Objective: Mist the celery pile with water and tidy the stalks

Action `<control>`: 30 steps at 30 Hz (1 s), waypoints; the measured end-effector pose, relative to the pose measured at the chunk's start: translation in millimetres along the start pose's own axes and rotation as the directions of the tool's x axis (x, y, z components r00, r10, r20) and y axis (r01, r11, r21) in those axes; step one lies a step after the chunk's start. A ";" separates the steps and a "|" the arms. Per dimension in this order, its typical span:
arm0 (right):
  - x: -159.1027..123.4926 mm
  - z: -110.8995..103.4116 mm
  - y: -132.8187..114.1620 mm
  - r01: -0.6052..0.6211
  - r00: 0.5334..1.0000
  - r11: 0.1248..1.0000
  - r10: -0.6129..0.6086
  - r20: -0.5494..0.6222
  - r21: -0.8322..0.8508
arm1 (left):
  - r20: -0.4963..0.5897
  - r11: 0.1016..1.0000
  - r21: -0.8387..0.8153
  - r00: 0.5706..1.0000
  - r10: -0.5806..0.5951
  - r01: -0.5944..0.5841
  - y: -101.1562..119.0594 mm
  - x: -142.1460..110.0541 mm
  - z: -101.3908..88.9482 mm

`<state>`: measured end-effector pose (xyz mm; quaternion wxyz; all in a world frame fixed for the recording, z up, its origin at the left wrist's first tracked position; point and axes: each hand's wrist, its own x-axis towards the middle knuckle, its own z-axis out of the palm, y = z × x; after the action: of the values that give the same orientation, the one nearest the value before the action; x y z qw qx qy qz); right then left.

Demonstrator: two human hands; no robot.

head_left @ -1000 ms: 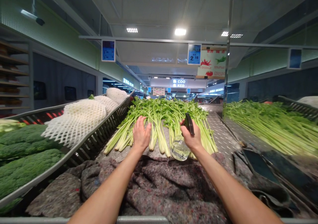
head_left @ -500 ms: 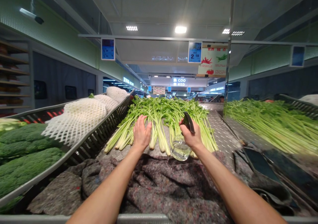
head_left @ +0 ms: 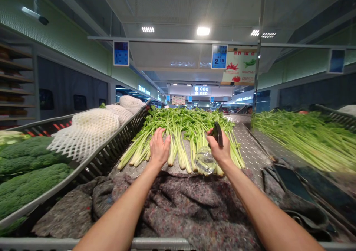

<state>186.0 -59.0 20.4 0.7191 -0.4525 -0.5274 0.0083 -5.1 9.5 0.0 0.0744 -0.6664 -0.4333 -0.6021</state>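
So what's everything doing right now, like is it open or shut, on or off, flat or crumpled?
Left hand: open, gripping nothing
Right hand: closed around a black handle
Clear bottle: held
Celery: spread out
Grey cloth: crumpled
Broccoli: unwrapped
Middle ceiling light: on

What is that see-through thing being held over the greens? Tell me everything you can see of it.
It looks like a spray bottle, with a clear, shiny, rounded body, probably plastic, and a black top. The right hand grips it near the top, hiding part of it. It is tilted, its body lower and to the left of the black part, in front of the celery stalk ends. Whether it touches them, or how much liquid it holds, I cannot tell.
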 end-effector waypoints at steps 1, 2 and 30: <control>-0.5 0.1 -0.3 -0.001 1.000 1.000 0.001 0.011 -0.001 | 0.000 1.000 0.001 1.000 0.000 0.000 0.2 -0.1 -0.1; -1.2 0.3 -0.5 -0.005 1.000 1.000 0.005 0.028 0.000 | 0.001 1.000 0.002 1.000 0.000 0.000 0.3 -0.1 -0.2; -4.7 3.5 3.5 -0.006 0.983 0.999 0.012 0.183 -0.037 | 0.032 1.000 0.006 0.999 -0.017 0.017 2.2 -0.7 -0.5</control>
<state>182.9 -57.0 14.6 0.6592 -0.4651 -0.5892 0.0436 -4.0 7.5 0.5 0.0643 -0.6721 -0.4418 -0.5908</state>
